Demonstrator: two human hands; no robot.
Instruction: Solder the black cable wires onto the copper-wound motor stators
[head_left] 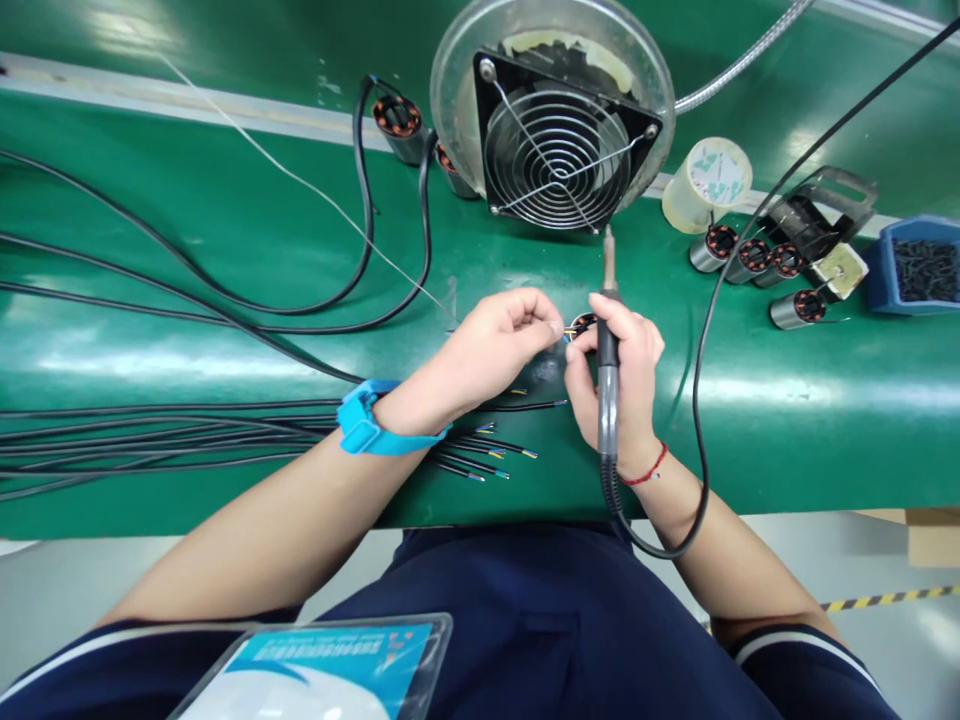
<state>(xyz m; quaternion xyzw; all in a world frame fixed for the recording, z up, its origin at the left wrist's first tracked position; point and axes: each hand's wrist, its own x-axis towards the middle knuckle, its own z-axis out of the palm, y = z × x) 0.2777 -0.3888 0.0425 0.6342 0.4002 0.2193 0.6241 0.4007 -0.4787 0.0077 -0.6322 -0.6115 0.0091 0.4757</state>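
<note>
My left hand (499, 345), a blue strap on its wrist, is closed in a pinch on thin coloured wires (569, 331). These wires meet a small motor stator (583, 323), which is partly hidden by my right hand (626, 365). A soldering iron (608, 365) is gripped in that right hand, its tip pointing up and away from the wires. The right thumb and a finger also reach the stator's edge; whether they grip it I cannot tell. Under and beside my left forearm lie several black cables (247, 430) with stripped, coloured wire ends.
A fan with a wire guard (559, 165) stands behind my hands. To its right are a white spool (705, 185), several stators (752, 258) and a blue bin (889, 270) of small black parts. The iron's cord (701, 400) loops over my right forearm. Solder wire (300, 185) crosses the left.
</note>
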